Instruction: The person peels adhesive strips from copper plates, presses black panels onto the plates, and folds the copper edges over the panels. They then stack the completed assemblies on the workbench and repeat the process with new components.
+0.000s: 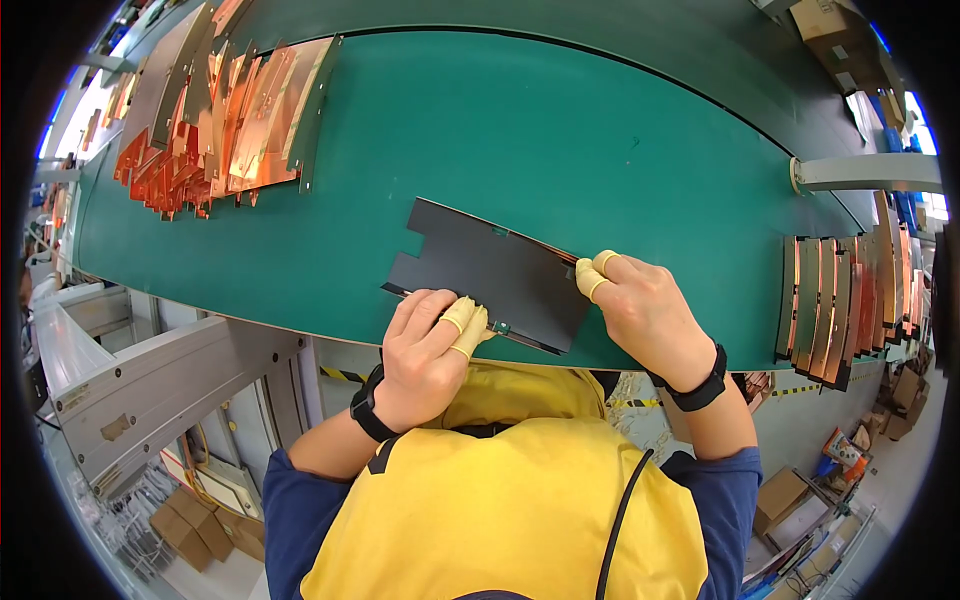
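A flat dark grey sheet with a notched left end lies tilted on the green work surface in front of me. Copper shows along its far edge, and small green spots sit at its long edges. Yellow finger cots cover several fingertips on both hands. My left hand is closed at the near long edge, its fingertips pressed on the sheet. At the far right corner, my right hand pinches the edge. The undersides of the fingers are hidden.
Copper sheets stand packed in a row at the far left. Another row of copper and dark sheets stands at the right edge. A grey metal arm reaches in from the right. Cardboard boxes are on the floor at lower left.
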Available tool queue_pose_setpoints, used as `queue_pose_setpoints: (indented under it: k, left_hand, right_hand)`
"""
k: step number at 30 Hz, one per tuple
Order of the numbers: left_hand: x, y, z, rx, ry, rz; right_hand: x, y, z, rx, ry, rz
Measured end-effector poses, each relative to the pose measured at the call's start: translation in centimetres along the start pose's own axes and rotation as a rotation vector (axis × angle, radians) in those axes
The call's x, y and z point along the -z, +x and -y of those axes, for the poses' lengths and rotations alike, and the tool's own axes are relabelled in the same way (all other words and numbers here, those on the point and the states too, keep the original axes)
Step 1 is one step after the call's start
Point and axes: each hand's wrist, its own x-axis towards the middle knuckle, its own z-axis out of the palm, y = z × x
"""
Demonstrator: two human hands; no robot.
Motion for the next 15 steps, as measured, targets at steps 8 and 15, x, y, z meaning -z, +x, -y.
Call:
queue_pose_setpoints:
  k: [8, 15]
  left_hand:
    - [0.1, 0.2, -0.3, -0.018, 0.01, 0.004]
    - [0.4, 0.1, -0.6, -0.027, 0.003, 0.016]
  right_hand:
    - [-0.1, -0.9, 1.1, 0.026, -0.148, -0.01]
    - [-1.0, -1.7, 2.0, 0.169, -0.424, 0.029]
